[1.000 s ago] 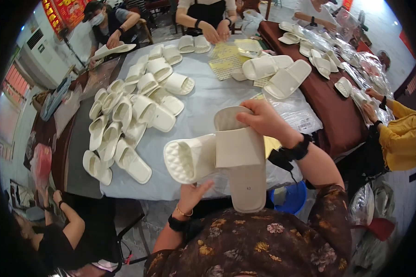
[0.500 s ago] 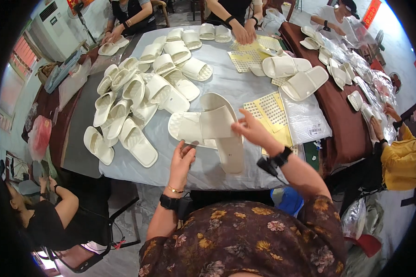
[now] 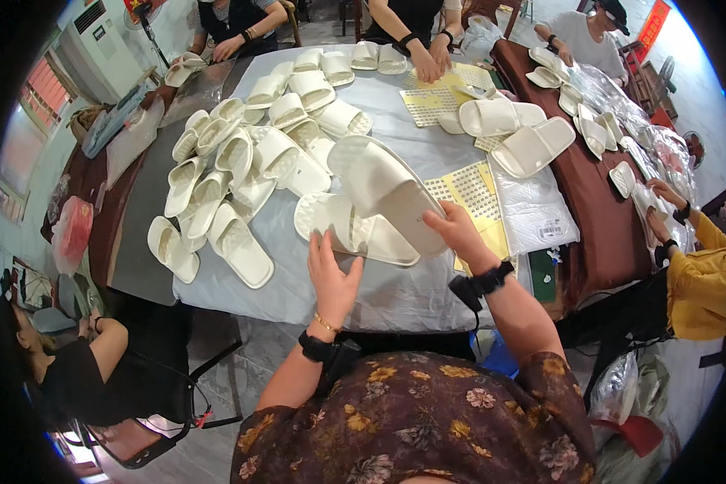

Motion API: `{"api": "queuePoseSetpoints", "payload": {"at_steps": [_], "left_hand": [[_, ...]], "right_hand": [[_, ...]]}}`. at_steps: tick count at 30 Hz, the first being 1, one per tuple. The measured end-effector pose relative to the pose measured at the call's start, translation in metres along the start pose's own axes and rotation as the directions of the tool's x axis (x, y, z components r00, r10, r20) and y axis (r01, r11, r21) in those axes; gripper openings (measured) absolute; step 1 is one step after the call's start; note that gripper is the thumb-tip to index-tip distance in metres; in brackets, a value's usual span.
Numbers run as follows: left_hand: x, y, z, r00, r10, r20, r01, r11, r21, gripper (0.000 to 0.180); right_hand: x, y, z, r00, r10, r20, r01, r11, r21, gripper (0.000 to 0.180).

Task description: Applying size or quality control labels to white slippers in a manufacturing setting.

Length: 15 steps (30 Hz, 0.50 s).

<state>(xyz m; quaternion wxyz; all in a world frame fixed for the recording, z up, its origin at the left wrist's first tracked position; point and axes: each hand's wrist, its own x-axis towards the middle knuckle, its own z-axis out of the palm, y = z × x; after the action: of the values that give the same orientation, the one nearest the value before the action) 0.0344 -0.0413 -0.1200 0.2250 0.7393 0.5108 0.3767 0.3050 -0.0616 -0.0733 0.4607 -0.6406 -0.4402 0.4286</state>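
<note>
My right hand [image 3: 462, 235] grips a cream slide slipper [image 3: 391, 187] by its heel end, thumb on the insole. The slipper is raised and tilted, its toe end pointing to the upper left. Under it a matching slide slipper [image 3: 389, 242] lies flat on the grey-covered table, partly hidden by the raised one. My left hand [image 3: 333, 278] is at the near side of the lying slipper, fingers spread and fingertips at its edge; I cannot tell whether they press on it. Nothing is held in that hand.
Many cream slippers [image 3: 244, 252] crowd the table's left and far side. At right are yellow sticker sheets [image 3: 477, 198], a white plastic packet [image 3: 538, 211] and more slippers [image 3: 532, 148]. Co-workers' hands [image 3: 429, 63] rest over more sheets at the far edge. A brown-covered table [image 3: 593, 250] adjoins.
The upper slipper has been lifted and turned, its heel swinging up to the right. My right hand has gone from beside its strap to its heel. My left hand has moved right.
</note>
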Motion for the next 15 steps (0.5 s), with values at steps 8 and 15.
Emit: {"api": "queuePoseSetpoints", "payload": {"at_steps": [8, 15], "left_hand": [[0.038, -0.017, -0.003, 0.997, 0.059, 0.052, -0.072, 0.948, 0.309, 0.072], [0.020, -0.032, -0.022, 0.935, 0.213, 0.285, -0.269, 0.947, 0.175, 0.070]], "right_hand": [[-0.012, 0.026, -0.002, 0.934, 0.219, 0.284, -0.260, 0.958, 0.118, 0.033], [-0.064, 0.042, -0.007, 0.952, 0.274, 0.139, -0.278, 0.961, 0.008, 0.041]]}}
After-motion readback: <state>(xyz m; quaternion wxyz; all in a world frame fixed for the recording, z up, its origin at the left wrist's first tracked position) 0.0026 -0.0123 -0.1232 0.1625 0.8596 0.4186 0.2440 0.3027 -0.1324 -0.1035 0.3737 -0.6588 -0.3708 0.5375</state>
